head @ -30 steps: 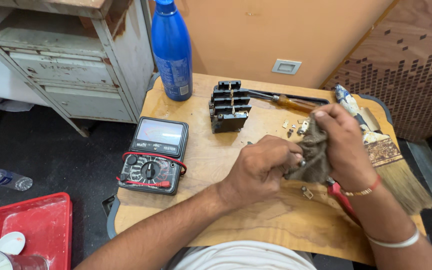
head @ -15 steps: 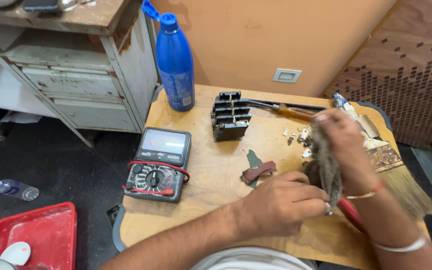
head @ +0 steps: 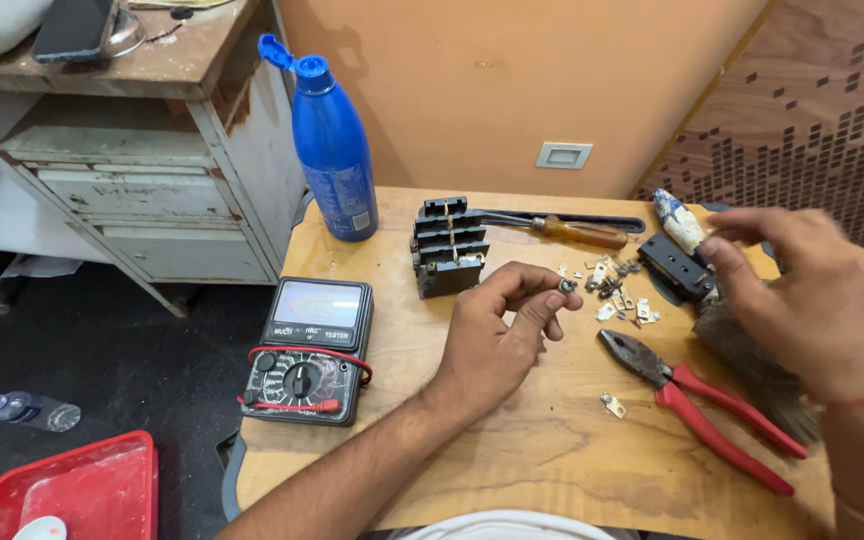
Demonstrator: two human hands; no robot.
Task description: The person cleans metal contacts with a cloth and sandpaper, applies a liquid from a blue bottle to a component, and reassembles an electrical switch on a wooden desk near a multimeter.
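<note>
1. We see a small dark metal part (head: 566, 286), round like a nut or screw head, pinched at the tips of our left hand (head: 497, 330). It is tiny and greyish, and its exact kind is hard to make out.
2. Our left hand is curled nearly closed, thumb and forefinger pressed on the small part, the other fingers folded under. It hovers over the wooden table (head: 512, 450), just right of the black terminal block (head: 449, 246).
3. The part sits at the far end of the fingers, close to the heap of small metal contacts and screws (head: 617, 290) lying on the table.
4. Our right hand (head: 802, 295) is loosely cupped, fingers bent, resting on a greyish rag or brush head (head: 752, 365). We cannot tell whether it grips this or only lies on it; the hand is somewhat blurred.
5. Beside its fingertips lies a black rectangular piece (head: 677, 265), and behind that a white-ended object partly hidden by the hand.
6. Red-handled pliers (head: 692, 395) lie between the two hands, with one loose metal contact (head: 612, 405) just left of the handles.
7. Further off: a screwdriver (head: 567, 228) behind the block, a blue bottle (head: 332, 150), and an analogue multimeter (head: 307, 350) at the left.
8. A red tray (head: 72, 490) on the floor is cut off by the lower edge.
</note>
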